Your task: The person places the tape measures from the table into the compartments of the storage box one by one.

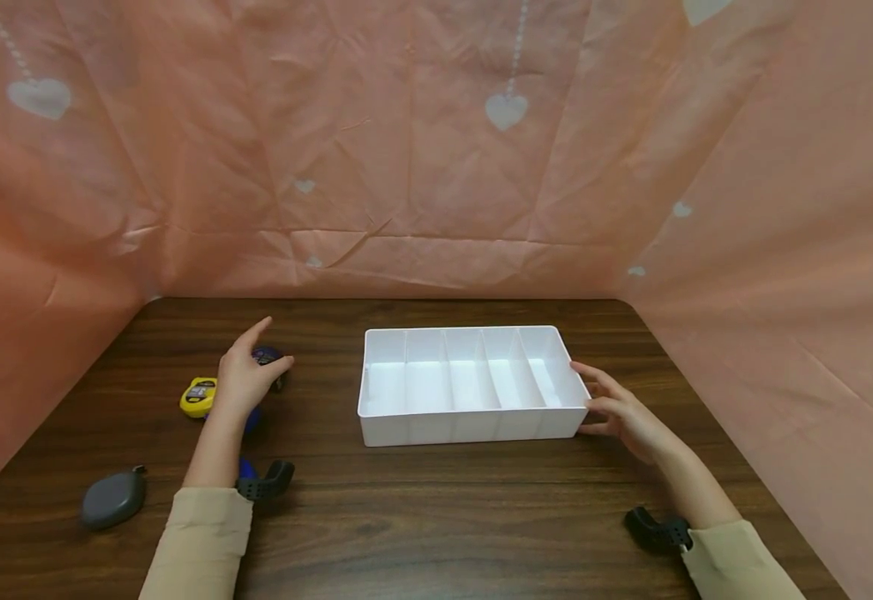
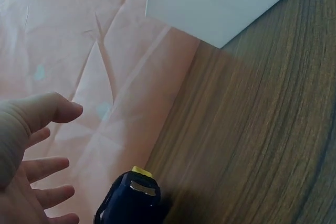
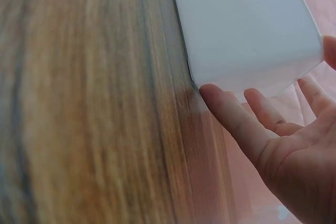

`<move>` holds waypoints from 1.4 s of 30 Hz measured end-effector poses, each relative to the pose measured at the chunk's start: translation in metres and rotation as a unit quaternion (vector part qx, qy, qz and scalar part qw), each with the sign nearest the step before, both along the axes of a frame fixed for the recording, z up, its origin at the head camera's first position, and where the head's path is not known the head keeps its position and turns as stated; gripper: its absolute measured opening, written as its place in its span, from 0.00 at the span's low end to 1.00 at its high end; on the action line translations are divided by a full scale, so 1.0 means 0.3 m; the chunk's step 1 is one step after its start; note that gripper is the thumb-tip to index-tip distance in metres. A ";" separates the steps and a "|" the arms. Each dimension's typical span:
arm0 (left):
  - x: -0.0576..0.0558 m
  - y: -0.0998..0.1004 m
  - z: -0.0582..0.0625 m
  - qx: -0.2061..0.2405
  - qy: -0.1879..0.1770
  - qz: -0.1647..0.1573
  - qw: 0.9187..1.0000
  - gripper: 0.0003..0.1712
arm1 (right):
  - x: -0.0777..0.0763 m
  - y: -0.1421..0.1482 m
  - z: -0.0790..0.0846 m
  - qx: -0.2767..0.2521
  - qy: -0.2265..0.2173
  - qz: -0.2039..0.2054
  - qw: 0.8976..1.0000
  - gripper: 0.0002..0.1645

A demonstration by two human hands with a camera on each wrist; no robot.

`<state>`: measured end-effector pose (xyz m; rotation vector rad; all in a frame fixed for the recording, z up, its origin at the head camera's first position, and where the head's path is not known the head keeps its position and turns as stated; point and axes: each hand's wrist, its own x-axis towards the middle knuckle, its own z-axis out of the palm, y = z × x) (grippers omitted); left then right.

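A white tray with several compartments [image 1: 474,427] stands on the wooden table, its compartments bare. My right hand [image 1: 626,421] is at the tray's right end, fingers spread and fairly straight. In the right wrist view, the fingertips [image 3: 212,92] touch the tray's end wall [image 3: 252,35] near its bottom edge. On the left, my left hand [image 1: 247,377] hovers with thumb and fingers apart, holding nothing. Partly behind it lies a dark blue tape measure [image 1: 266,355]; the left wrist view shows a dark tape measure [image 2: 131,198] with a yellow button beside the fingers.
Left of the left wrist lies a yellow tape measure [image 1: 198,397]. Blue items [image 1: 252,420] are partly hidden by the left forearm. A grey rounded case [image 1: 112,499] sits at the front left. Pink cloth [image 1: 406,167] with hearts encloses the table's back and sides.
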<state>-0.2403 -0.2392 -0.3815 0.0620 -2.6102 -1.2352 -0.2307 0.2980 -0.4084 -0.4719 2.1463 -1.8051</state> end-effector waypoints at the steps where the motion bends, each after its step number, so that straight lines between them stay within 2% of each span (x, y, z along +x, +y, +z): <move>1: -0.002 0.000 -0.001 -0.002 0.002 0.002 1.000 0.44 | 0.000 0.000 0.000 0.001 0.000 0.000 1.000 0.35; 8: -0.013 -0.003 -0.010 -0.008 0.013 0.009 1.000 0.44 | -0.002 0.002 -0.001 0.004 0.000 0.001 1.000 0.35; 25: -0.026 -0.022 -0.048 -0.041 -0.076 0.002 0.996 0.45 | -0.001 0.005 -0.006 -0.011 0.000 0.009 1.000 0.35; 35: -0.055 -0.025 -0.059 -0.095 -0.107 0.014 0.990 0.44 | 0.002 0.001 -0.005 -0.013 0.004 0.008 1.000 0.35; 42: -0.060 -0.035 -0.061 -0.099 -0.122 0.011 0.987 0.43 | -0.001 0.000 -0.005 -0.008 0.003 0.007 1.000 0.35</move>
